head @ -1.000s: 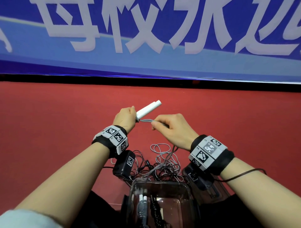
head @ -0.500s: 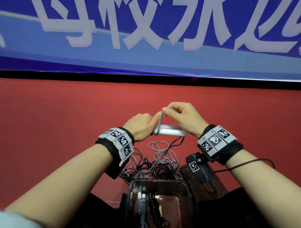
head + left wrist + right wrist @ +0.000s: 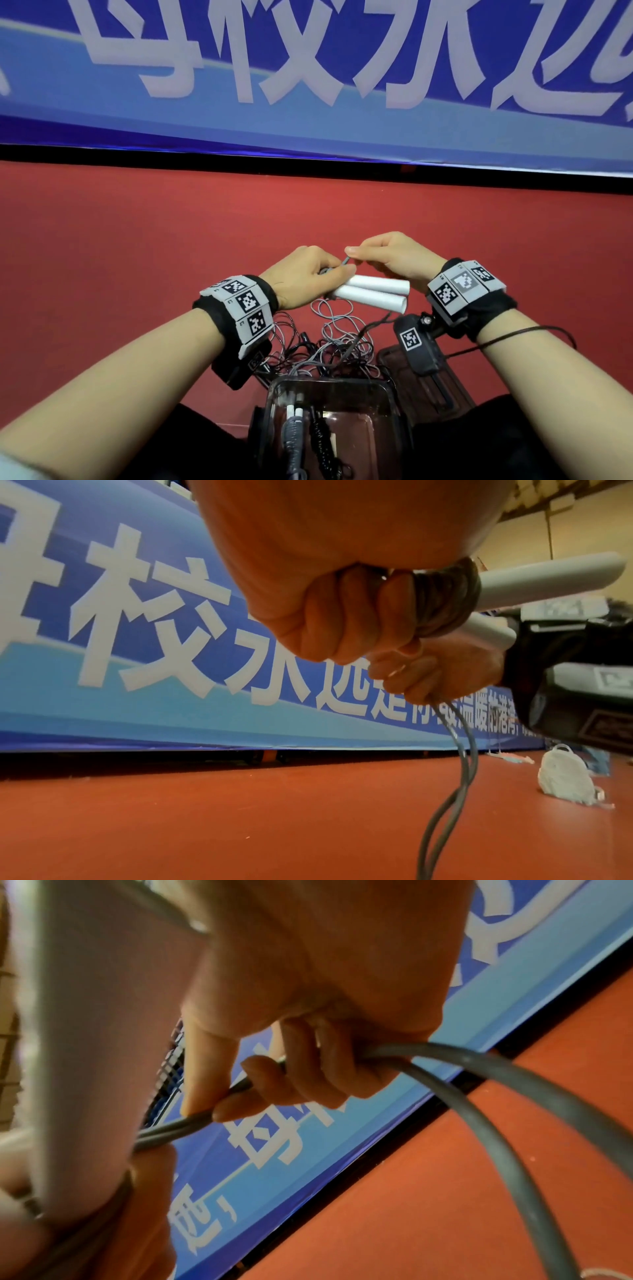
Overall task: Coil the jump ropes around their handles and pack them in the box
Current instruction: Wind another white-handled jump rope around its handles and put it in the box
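We pinch doubled grey cord in right hand, thumb and forefinger clamped, just above left hand. Left fist clamps near end of paired white handles; long axis runs rightward under right hand. Few dark turns already beside left fingers. Slack drops to tangle before clear box.

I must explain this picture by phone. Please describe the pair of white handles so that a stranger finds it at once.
On the red floor below the blue banner, two hands meet. The left hand grips the white handles side by side. They alone are wrapped with grey rope at one end.
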{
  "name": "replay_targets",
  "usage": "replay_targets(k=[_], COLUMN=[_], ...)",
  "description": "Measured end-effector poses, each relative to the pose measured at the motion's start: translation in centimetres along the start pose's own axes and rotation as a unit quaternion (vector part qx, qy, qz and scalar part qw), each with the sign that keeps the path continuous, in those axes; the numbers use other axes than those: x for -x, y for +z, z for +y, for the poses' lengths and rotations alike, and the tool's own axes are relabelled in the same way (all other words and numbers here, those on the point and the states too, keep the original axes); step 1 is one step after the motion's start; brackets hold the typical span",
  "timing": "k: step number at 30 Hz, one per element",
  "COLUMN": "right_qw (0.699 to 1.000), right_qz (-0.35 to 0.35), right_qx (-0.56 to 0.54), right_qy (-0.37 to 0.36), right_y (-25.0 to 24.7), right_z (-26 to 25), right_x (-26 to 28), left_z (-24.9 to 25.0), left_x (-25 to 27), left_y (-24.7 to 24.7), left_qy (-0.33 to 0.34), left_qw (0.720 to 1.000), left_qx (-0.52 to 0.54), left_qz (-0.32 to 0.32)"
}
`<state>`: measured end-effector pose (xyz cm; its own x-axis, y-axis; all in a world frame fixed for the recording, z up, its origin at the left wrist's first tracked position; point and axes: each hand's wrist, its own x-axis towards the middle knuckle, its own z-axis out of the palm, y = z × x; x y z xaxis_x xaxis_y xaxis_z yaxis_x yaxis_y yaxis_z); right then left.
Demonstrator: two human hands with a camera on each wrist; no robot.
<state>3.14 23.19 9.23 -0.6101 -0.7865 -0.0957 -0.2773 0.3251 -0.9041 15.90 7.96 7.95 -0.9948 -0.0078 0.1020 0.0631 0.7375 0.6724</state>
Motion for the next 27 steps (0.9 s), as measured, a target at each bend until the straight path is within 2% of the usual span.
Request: replay_targets(k=[3, 6, 11, 15, 21, 27], right_qw=[0.995, 0.989, 0.999, 1.0, 0.996, 0.996], right_qz=[-0.034, -0.018, -0.004, 0.0, -0.033, -0.061], right_qx=[-0.095, -0.145, -0.036, 0.01, 0.076, 0.061], right_qy=[0.028, 0.033, 0.02, 0.004, -0.014, -0.005], right_y=[-0.1, 0.7, 2.2, 3.5, 3.8, 4.4], right_z=[0.7, 1.2, 1.3, 1.3, 1.2, 1.0], right_x=[0.0, 0.2, -0.3, -0.5, 0.2, 0.0], left_z=[-0.1, -0.1, -0.7, -0.9, -3.6, -5.4], left_x=[0.1, -0.3, -0.8, -1.2, -1.5, -1.4], left_y=[-0.1, 0.0, -0.4, -0.8, -2.4, -2.3], left_qy=[0.003, -0.016, -0.054, -0.077, -0.181, -0.241], left_qw=[0.998, 0.989, 0.974, 0.958, 0.926, 0.919], left_qx=[0.054, 0.109, 0.143, 0.179, 0.175, 0.129], left_qz=[0.045, 0.099, 0.166, 0.209, 0.281, 0.286])
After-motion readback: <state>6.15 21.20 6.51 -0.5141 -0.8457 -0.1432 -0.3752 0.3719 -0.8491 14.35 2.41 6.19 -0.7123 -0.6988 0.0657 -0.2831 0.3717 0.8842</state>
